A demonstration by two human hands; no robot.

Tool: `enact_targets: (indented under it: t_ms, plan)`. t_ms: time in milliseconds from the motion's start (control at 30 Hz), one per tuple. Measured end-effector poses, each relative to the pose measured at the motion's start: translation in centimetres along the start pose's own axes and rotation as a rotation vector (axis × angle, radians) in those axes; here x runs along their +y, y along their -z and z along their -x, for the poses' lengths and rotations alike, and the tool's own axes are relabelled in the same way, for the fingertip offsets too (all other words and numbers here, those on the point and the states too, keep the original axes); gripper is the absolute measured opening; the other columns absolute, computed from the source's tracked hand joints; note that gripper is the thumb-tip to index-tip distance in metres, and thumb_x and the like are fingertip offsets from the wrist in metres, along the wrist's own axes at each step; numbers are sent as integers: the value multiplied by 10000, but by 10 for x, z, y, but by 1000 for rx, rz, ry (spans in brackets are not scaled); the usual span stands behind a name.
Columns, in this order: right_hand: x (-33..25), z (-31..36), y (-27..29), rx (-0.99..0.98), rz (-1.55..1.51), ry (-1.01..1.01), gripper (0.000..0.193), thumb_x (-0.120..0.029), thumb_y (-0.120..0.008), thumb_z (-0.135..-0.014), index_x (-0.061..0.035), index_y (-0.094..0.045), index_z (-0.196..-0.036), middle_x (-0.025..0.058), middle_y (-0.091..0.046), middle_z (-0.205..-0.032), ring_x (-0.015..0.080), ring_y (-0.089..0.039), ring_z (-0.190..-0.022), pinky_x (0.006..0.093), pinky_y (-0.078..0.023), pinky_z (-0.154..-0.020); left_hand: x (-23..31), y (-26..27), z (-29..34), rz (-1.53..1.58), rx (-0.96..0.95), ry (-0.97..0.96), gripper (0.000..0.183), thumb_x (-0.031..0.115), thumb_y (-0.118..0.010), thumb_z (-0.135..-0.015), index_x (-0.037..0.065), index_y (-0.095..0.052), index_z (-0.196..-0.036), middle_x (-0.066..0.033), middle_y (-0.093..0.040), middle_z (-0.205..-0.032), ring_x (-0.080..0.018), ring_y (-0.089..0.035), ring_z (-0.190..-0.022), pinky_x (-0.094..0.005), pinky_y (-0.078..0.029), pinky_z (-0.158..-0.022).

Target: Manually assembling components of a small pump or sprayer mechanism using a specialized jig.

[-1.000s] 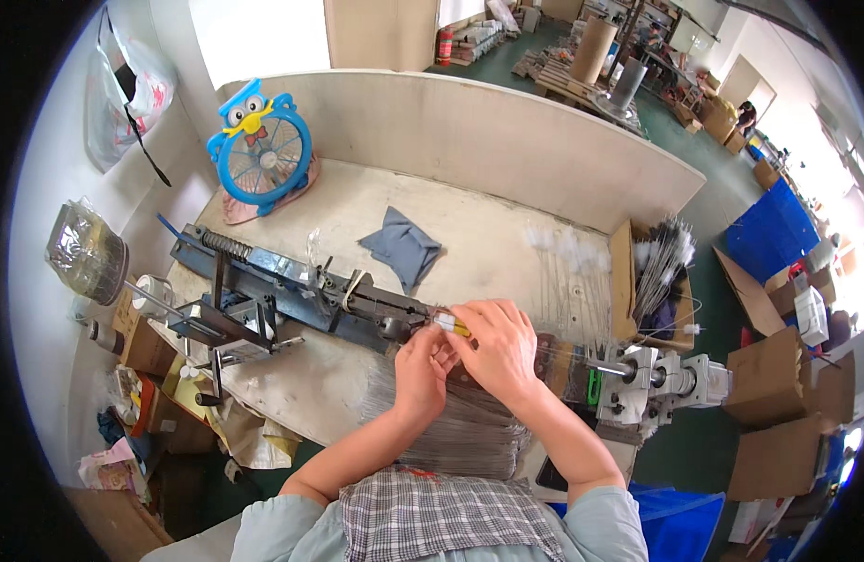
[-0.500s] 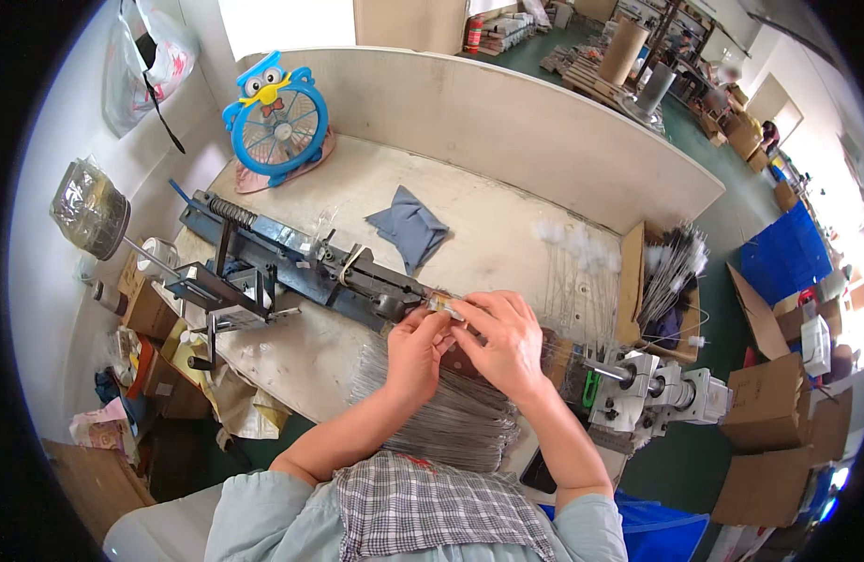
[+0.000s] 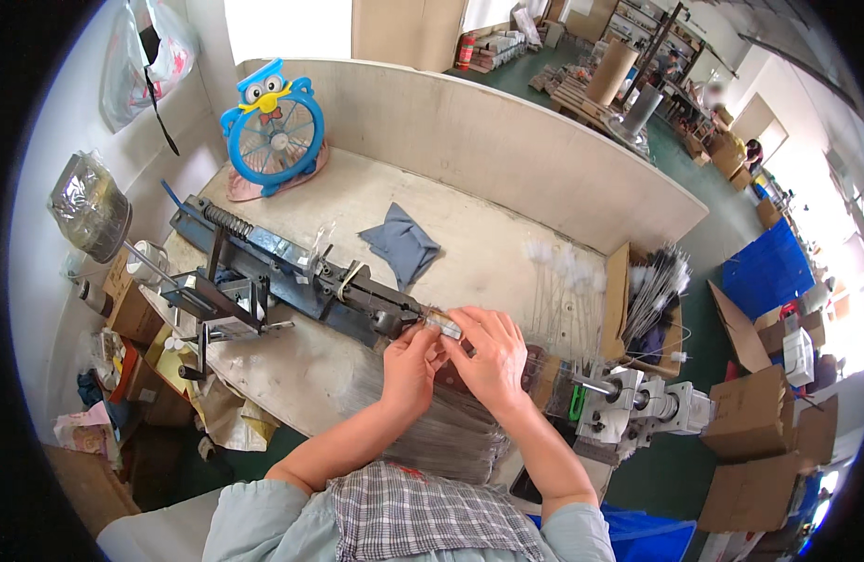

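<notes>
At the right end of a long dark metal bench machine [image 3: 357, 286], my two hands meet with their fingers bent and close together. My left hand [image 3: 409, 375] is closed in a pinch; what it holds is too small to make out. My right hand [image 3: 493, 354] is also closed, its fingertips at a small pale, shiny piece [image 3: 443, 324] by the machine's end. Whether that piece is loose or part of the machine, I cannot tell. Below my hands lies a thick bundle of thin grey wires [image 3: 451, 431], partly covered by my forearms.
Behind the machine lie a grey-blue cloth [image 3: 401, 245] and a blue cartoon-bird fan [image 3: 276, 140]. White-tipped wire brushes [image 3: 563, 267] lie right of them, with more in a cardboard box [image 3: 618, 300]. A metal shaft unit [image 3: 638, 403] stands at the right; a crank handle [image 3: 193, 372] juts out left.
The whole view has shifted slightly as my head moved. Both hands stay together at the machine's end, with the fingers only slightly rearranged around the small pale piece.
</notes>
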State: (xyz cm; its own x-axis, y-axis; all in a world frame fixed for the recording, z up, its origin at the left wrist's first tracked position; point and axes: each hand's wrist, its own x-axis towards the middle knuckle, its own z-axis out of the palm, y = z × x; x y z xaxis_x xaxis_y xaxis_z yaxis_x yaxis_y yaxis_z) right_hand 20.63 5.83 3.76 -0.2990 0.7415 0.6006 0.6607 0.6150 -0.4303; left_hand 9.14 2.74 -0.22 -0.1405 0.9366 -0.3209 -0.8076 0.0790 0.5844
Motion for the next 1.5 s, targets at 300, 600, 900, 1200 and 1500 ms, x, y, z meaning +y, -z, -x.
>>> enact_targets:
  t_ms: [300, 600, 900, 1200, 1500]
  plan:
    - [-1, 2, 6, -24, 64, 16, 215, -140, -719, -684, -117, -699, -897, 22, -636, -949, 224, -589, -879, 352, -456, -751, 2, -6, 3, 3, -22, -6, 92, 63, -561, -877, 34, -574, -964, -48, -627, -929, -139, -617, -846, -285, -480, -772]
    - [-1, -4, 18, -54, 32, 14, 234, -160, -722, -687, -118, -696, -915, 16, -631, -947, 223, -579, -905, 358, -448, -757, 4, -4, 0, -2, -51, -9, 135, 140, -522, -909, 44, -567, -993, -63, -631, -940, -150, -611, -848, -305, -473, -794]
    - [6, 10, 33, -182, 156, 20, 111, -139, -693, -696, -84, -667, -789, 23, -599, -743, 213, -550, -849, 361, -421, -761, 12, -1, 11, -37, -39, 67, 640, 579, -277, -942, 1, -514, -1081, -129, -592, -1036, -229, -584, -949, -361, -466, -878]
    - [14, 9, 57, -156, 69, 3, 132, -131, -674, -720, -71, -652, -836, 35, -609, -742, 229, -556, -834, 363, -439, -734, 13, -4, 19, -304, -126, 127, 669, 570, -294, -942, 4, -386, -1286, -144, -511, -1253, -256, -520, -1137, -365, -402, -946]
    - [26, 86, 72, -569, -75, -261, 177, -214, -611, -813, -87, -646, -931, 72, -610, -810, 266, -626, -784, 397, -501, -662, 86, 105, 29, -326, 335, -97, 391, 291, -546, -912, 28, -507, -1199, -110, -609, -1076, -190, -600, -915, -325, -482, -769]
